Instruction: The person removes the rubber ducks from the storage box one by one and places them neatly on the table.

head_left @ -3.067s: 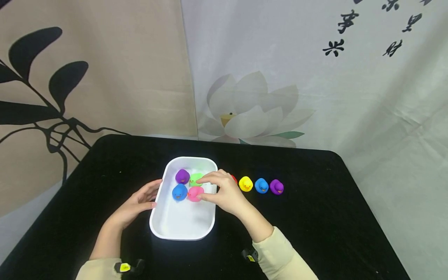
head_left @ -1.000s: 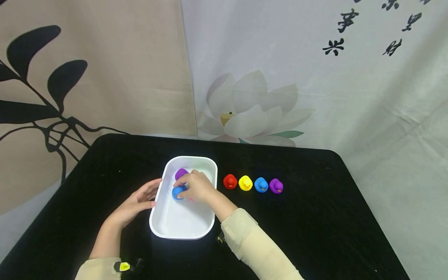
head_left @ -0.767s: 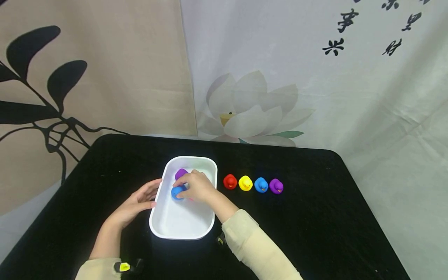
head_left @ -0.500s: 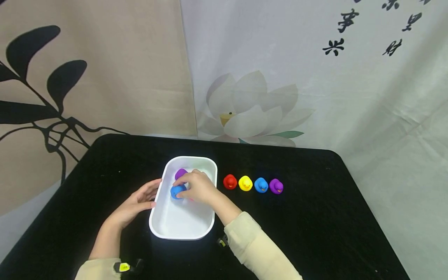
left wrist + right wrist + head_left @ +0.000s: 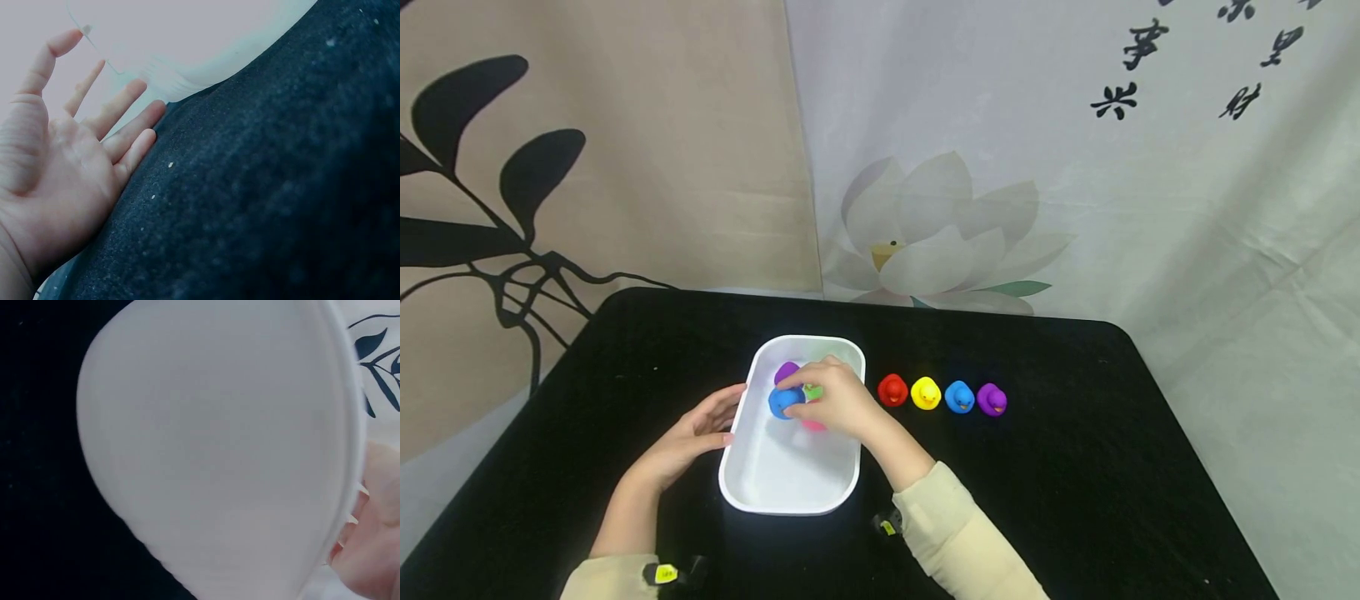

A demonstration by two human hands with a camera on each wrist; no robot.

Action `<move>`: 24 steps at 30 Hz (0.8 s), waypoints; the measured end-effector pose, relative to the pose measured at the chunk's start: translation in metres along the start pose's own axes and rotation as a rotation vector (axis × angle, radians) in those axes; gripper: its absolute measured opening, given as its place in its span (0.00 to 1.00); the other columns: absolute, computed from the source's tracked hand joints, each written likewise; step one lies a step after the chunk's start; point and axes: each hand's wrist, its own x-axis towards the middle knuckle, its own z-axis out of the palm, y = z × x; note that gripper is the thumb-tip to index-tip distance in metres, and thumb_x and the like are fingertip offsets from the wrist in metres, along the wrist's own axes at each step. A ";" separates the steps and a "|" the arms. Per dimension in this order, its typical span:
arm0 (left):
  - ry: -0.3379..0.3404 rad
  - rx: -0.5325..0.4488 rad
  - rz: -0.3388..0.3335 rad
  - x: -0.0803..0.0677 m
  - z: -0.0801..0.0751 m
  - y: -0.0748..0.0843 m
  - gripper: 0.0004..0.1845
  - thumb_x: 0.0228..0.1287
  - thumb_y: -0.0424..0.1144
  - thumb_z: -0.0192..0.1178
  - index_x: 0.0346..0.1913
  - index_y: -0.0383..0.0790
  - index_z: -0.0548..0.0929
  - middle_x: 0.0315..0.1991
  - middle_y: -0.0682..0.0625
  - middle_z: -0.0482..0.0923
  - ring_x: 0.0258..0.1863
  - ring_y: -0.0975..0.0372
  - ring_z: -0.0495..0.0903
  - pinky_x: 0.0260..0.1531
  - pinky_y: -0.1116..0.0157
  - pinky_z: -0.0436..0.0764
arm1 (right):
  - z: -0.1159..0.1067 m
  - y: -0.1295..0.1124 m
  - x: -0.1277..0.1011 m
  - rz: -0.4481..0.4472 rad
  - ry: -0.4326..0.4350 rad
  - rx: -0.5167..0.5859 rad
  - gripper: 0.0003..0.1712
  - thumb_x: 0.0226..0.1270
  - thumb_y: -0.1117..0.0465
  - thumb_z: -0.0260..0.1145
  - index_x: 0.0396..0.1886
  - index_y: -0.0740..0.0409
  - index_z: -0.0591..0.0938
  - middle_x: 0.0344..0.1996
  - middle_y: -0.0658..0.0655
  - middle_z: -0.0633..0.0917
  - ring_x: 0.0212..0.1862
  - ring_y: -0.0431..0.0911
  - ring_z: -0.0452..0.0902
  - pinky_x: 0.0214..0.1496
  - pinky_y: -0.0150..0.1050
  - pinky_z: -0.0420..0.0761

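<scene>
A white tray (image 5: 790, 479) sits on the black-covered table. At its left side rests my left hand (image 5: 688, 437), thumb and fingertips against the rim. The left wrist view shows that hand (image 5: 69, 150) with its fingers extended beside the tray wall. My right hand (image 5: 841, 402) reaches over the tray and pinches a blue rubber duck (image 5: 782, 404) between thumb and fingers. Behind it in the tray is a purple duck (image 5: 786, 372). A green duck (image 5: 813, 392) and a pink duck (image 5: 814, 426) are partly hidden under the right hand.
To the right of the tray, a row of ducks stands on the table: red (image 5: 892, 390), yellow (image 5: 926, 393), blue (image 5: 959, 397) and purple (image 5: 992, 400). A printed curtain (image 5: 940, 125) hangs behind the table's far edge.
My right hand first moved left from the pink and green ducks to the blue one, then shifted slightly right and up with it, uncovering part of the green duck. The left hand stayed put.
</scene>
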 end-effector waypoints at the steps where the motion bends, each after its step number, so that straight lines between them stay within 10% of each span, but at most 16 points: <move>1: -0.001 -0.001 0.001 0.000 0.000 0.000 0.34 0.58 0.32 0.55 0.67 0.43 0.56 0.65 0.44 0.56 0.59 0.51 0.64 0.48 0.47 0.70 | -0.002 -0.001 -0.001 -0.003 0.004 0.010 0.19 0.48 0.52 0.71 0.43 0.41 0.83 0.40 0.37 0.81 0.43 0.36 0.65 0.39 0.29 0.73; 24: 0.014 0.011 -0.018 0.001 -0.001 -0.004 0.34 0.58 0.33 0.56 0.67 0.43 0.57 0.65 0.44 0.57 0.59 0.50 0.64 0.48 0.47 0.69 | -0.046 -0.010 -0.029 -0.051 0.114 0.096 0.18 0.49 0.57 0.71 0.44 0.43 0.83 0.40 0.38 0.79 0.45 0.36 0.65 0.39 0.34 0.74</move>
